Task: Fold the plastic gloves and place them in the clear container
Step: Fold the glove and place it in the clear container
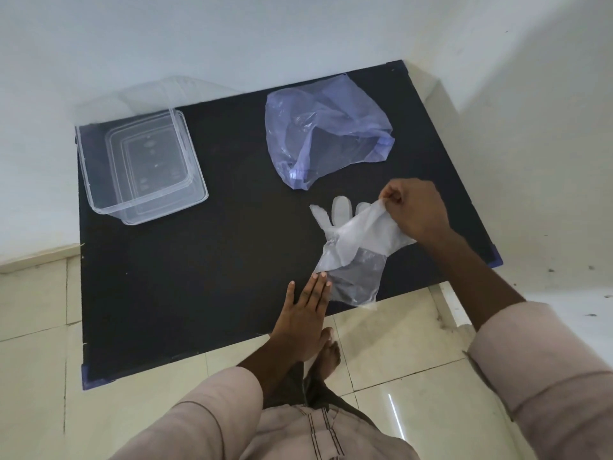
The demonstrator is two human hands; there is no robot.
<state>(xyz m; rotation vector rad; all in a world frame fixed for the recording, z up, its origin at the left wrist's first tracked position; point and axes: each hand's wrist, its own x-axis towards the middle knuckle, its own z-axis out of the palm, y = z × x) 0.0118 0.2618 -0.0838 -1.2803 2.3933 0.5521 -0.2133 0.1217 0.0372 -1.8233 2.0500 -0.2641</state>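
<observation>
A: The plastic glove (351,240), near the black table's (199,277) front right edge, is pinned by the flat, open left hand (306,307).

B: Its edge is pinched by the right hand (414,207); the fold should be laid squarely. The clear container (139,164) waits back left.

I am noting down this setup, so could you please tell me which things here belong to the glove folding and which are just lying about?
Part of the job:
- plastic glove, pinched at one edge by the right hand and pressed flat by the left hand
- clear container, empty, open
- black table

Just lying about:
- crumpled bluish plastic bag
- clear lid leaning behind the container
</observation>
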